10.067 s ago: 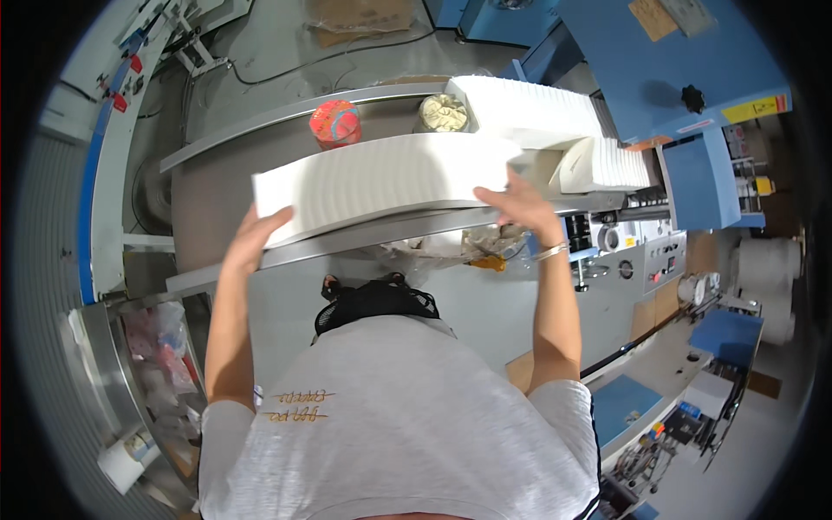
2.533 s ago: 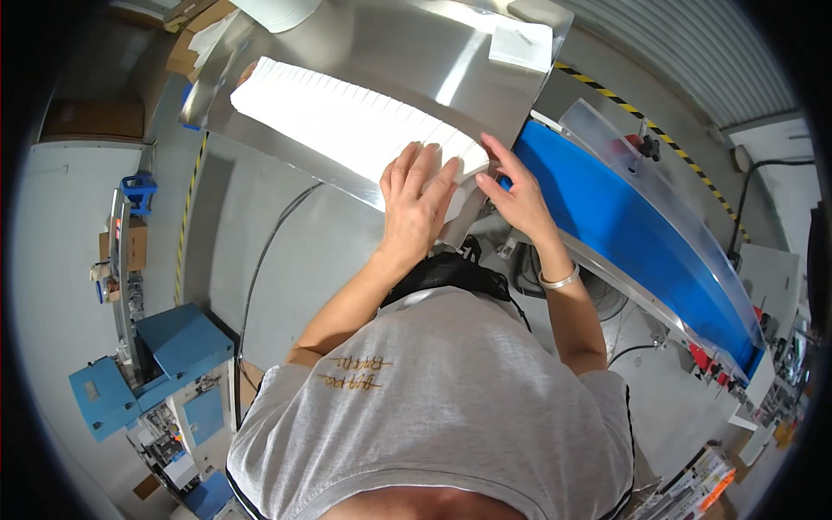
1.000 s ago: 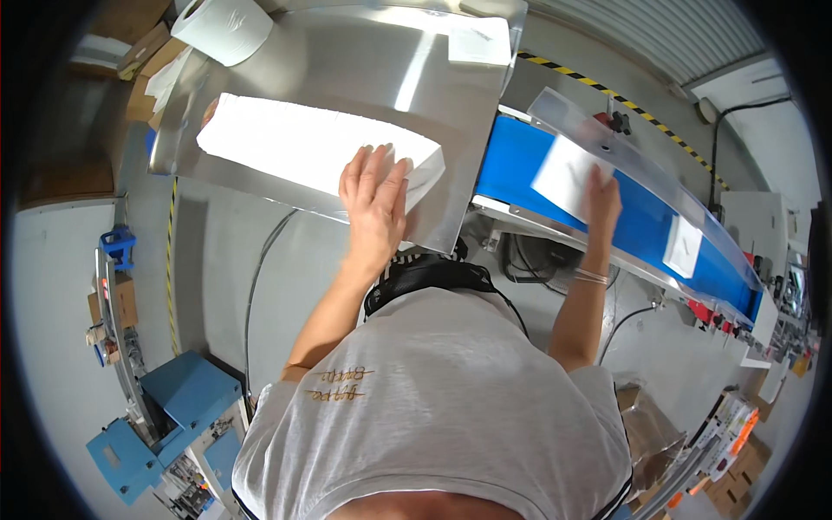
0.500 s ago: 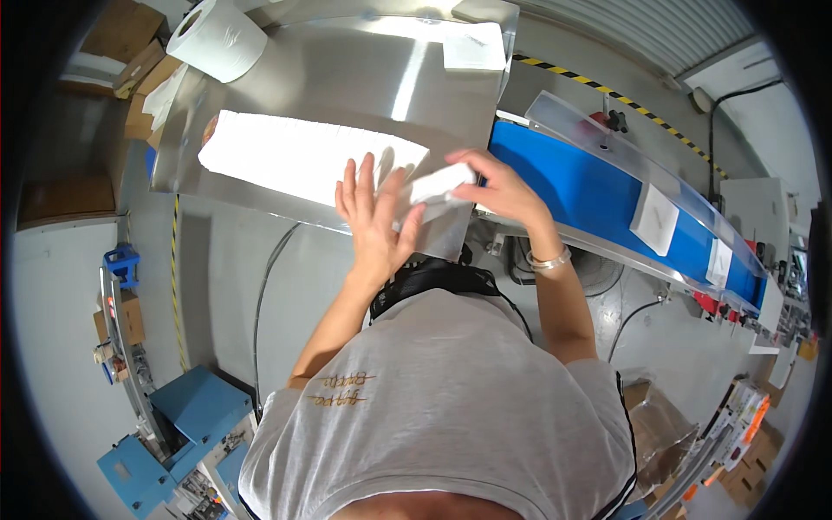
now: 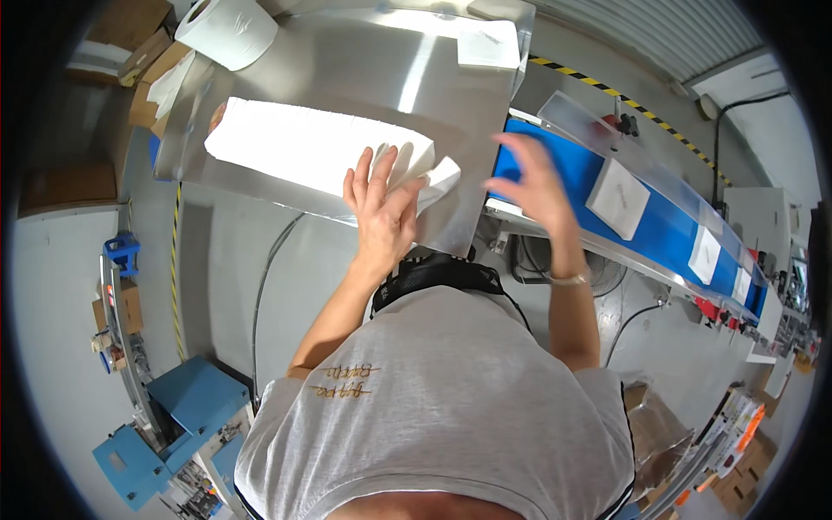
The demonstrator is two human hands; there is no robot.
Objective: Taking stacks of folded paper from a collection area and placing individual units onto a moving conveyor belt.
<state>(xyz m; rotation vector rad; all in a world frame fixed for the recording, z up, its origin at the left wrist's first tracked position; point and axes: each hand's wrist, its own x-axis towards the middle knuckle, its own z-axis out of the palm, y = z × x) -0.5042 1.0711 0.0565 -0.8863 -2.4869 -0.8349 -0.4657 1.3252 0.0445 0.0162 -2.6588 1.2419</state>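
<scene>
A long row of white folded tissues (image 5: 303,143) lies on the steel table, its right end fanned apart. My left hand (image 5: 381,208) rests on the near edge of that end, fingers spread, with its thumb beside a few loose folded tissues (image 5: 440,184) leaning away from the row. Over the near end of the blue conveyor belt (image 5: 663,208), my right hand (image 5: 539,186) is blurred, thumb and fingers apart, and nothing is in it. Just beyond it, a flat white tissue stack (image 5: 619,199) lies on the belt; another stack (image 5: 704,255) sits farther along.
The steel table (image 5: 347,69) carries a white paper roll (image 5: 227,33) at its far left and a white square stack (image 5: 488,43) at its far right. A clear guard (image 5: 589,117) runs along the belt's far side. Cardboard boxes (image 5: 143,78) stand at the left.
My right hand has let go of the white tissue bundle and moved right. Another stack now lies on the belt, and the others have travelled farther right. My left hand stays at the row's end.
</scene>
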